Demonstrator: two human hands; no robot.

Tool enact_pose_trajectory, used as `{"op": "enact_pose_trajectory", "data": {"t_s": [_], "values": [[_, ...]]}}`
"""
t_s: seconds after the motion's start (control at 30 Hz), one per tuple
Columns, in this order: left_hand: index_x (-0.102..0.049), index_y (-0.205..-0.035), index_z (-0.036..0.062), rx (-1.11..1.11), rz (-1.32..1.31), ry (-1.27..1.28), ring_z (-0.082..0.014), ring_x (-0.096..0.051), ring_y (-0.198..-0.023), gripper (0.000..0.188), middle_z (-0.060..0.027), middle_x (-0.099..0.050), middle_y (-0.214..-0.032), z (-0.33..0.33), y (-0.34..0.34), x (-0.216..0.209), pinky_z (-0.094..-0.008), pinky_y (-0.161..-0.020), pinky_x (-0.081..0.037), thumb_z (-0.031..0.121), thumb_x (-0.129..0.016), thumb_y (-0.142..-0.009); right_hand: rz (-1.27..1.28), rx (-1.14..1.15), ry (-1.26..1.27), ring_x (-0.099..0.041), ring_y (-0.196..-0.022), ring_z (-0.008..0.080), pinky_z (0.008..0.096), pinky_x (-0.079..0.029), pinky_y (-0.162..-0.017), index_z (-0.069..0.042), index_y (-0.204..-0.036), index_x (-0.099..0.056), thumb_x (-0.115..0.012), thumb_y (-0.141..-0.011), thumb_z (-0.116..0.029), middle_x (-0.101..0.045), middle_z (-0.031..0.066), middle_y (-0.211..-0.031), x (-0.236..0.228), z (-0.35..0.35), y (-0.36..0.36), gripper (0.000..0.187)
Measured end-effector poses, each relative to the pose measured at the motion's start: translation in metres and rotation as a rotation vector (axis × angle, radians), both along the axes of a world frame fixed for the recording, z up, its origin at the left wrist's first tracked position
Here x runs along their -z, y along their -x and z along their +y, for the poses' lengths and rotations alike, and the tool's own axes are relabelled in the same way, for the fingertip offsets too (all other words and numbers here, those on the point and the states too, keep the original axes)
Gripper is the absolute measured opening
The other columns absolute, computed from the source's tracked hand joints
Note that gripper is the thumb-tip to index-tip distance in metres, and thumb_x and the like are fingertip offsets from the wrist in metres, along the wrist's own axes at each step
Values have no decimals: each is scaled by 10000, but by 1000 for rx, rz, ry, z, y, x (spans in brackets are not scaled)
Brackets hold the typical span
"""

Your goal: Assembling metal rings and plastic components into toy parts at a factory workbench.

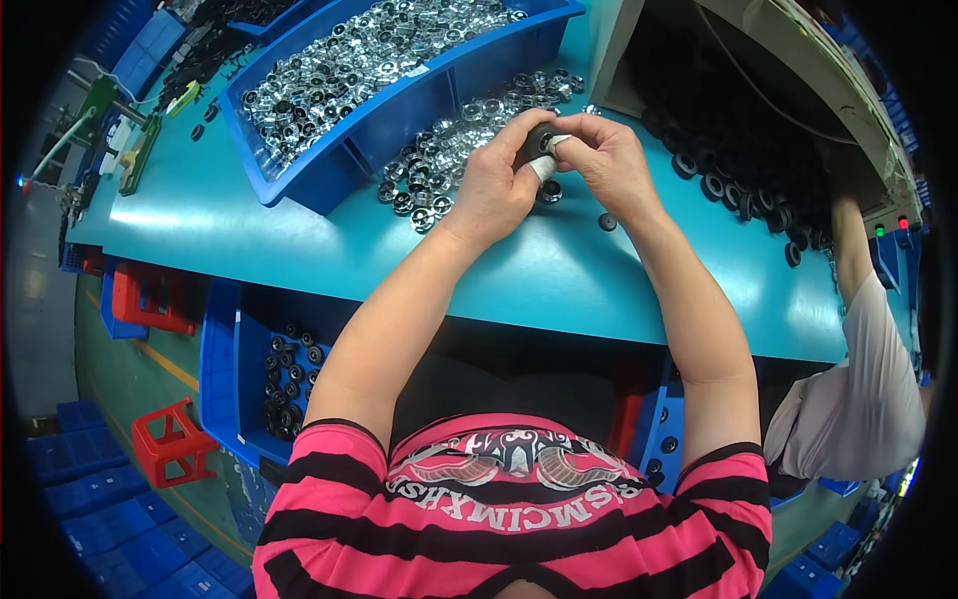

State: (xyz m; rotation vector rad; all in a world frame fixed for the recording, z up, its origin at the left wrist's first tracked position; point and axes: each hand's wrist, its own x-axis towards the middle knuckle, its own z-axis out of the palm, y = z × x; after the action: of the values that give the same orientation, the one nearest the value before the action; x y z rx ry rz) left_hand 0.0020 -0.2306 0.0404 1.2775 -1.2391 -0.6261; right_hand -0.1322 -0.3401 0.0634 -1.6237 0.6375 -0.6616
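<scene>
1. Head view: a small dark round part (pixel 542 138) is sitting between the left hand (pixel 502 182) and the right hand (pixel 611 165), over the bench (pixel 399 275), near a pile of shiny wheels (pixel 429 165).
2. From here, the part could be popping out if one hand is pushing harder than the other.
3. It could then be rolling into the pile and getting lost, because the loose pieces are lying so near.
4. One black wheel (pixel 607 222) is lying just below the right hand; a low arm could be knocking it away.
5. Both hands are pinching the part, with the grip leaving only enough room for it.
6. Fingers are hiding much of it, so I cannot tell whether it is being made of one piece or two.
</scene>
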Motion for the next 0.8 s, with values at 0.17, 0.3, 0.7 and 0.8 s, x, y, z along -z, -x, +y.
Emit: {"op": "enact_pose_trajectory", "data": {"t_s": [0.17,0.3,0.7,0.8], "values": [[-451,-1426,66,128,397,24,-143,-650,-950,495,-110,-648,-1187,-3,-6,-3,-251,-576,-545,-31,-560,-953,-157,-100,-288,-683,-913,164,300,-585,-860,35,-1205,-675,-611,-933,-128,-707,122,-1038,-7,-11,5,324],[-427,-1437,62,121,442,24,-145,-653,-917,524,-124,-650,-1175,-2,-3,-8,-255,-569,-549,-32,-580,-945,-147,-128,-229,-678,-910,160,291,-585,-839,29,-1207,-679,-618,-926,-128,-709,114,-1033,-7,-14,8,327],[-497,-1247,29,-247,73,-48,-188,-633,-817,555,-101,-626,-996,144,-42,-43,-303,-675,-521,72,-766,-763,24,438,233,-637,-725,68,251,-530,-687,-55,-1035,-773,-690,-867,-160,-716,10,-789,-4,-68,39,215],[-517,-1250,24,-481,-179,-373,-231,-640,-907,591,-110,-636,-1041,261,-89,-17,-331,-774,-516,84,-793,-730,147,669,493,-697,-756,195,333,-543,-734,-87,-1041,-775,-681,-853,-232,-746,68,-833,-7,-95,58,255]]}}
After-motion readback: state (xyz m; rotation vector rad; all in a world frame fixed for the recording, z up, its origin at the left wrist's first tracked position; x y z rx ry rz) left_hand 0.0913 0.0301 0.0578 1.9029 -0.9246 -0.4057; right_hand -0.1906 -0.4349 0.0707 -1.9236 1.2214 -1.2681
